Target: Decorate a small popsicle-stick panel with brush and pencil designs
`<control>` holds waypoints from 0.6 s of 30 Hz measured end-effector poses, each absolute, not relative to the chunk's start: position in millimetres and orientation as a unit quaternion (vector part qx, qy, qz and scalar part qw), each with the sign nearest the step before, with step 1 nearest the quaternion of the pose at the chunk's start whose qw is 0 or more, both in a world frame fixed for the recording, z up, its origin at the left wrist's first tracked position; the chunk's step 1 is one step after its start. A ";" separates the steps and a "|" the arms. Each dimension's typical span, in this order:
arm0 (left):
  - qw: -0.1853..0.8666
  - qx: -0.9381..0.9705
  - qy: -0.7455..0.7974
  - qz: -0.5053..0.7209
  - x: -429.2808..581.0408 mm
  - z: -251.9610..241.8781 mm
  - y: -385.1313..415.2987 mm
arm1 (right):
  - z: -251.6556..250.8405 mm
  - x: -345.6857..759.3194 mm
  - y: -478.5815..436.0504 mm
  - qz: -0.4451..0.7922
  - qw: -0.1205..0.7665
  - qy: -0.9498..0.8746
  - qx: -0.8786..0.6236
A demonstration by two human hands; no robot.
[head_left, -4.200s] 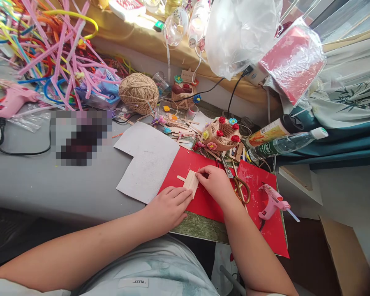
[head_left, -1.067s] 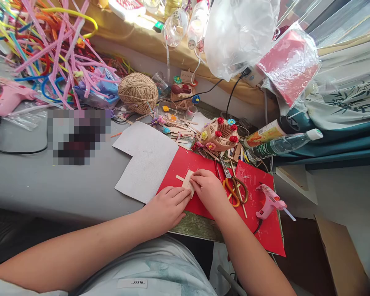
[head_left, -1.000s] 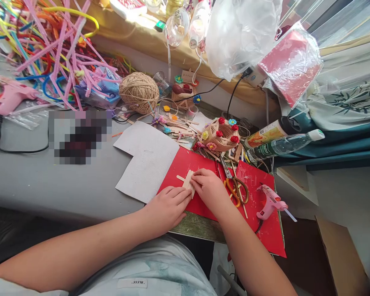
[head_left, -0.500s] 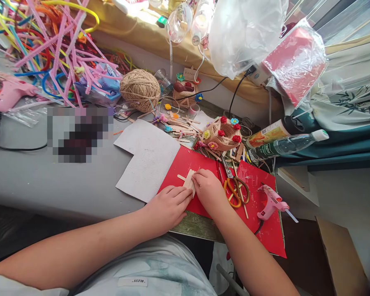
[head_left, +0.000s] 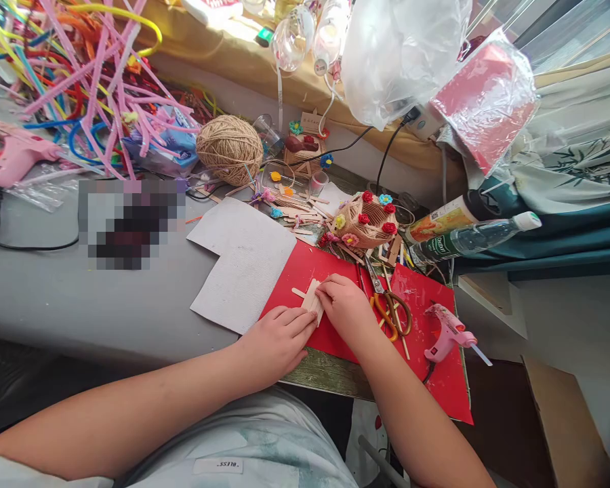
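A small panel of glued wooden craft sticks [head_left: 311,298] lies on a red sheet [head_left: 330,271] near the table's front edge. My right hand [head_left: 346,308] lies over the panel's right side, fingers curled and pressing down on it. My left hand [head_left: 277,340] rests flat on the red sheet just below the panel, fingertips touching its lower edge. One thin stick pokes out to the panel's left.
Orange-handled scissors [head_left: 389,313] and a pink glue gun [head_left: 447,333] lie right of my hands. A white sheet [head_left: 244,261], a stick basket with flowers [head_left: 367,220], a twine ball [head_left: 228,150], two bottles [head_left: 470,237] and piled pipe cleaners [head_left: 81,81] fill the table behind.
My right hand has slid a little left over the stick panel and covers more of it. My left hand has stayed in place.
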State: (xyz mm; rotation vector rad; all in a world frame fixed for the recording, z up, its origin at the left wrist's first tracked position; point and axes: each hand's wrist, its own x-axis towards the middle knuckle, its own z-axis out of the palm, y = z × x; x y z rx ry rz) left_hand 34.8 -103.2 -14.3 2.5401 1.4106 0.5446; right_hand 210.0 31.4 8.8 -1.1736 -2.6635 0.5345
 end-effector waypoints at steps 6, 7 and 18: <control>0.092 0.855 0.477 0.183 34.6 -15.1 -104.1 | 14.0 210.4 32.6 0.192 0.089 -0.892 -0.400; 0.092 0.855 0.476 0.183 34.6 -15.0 -104.1 | 15.5 210.2 32.0 0.196 0.085 -0.893 -0.396; 0.093 0.857 0.475 0.177 34.5 -15.7 -103.4 | 15.7 206.0 37.0 0.186 0.076 -0.893 -0.404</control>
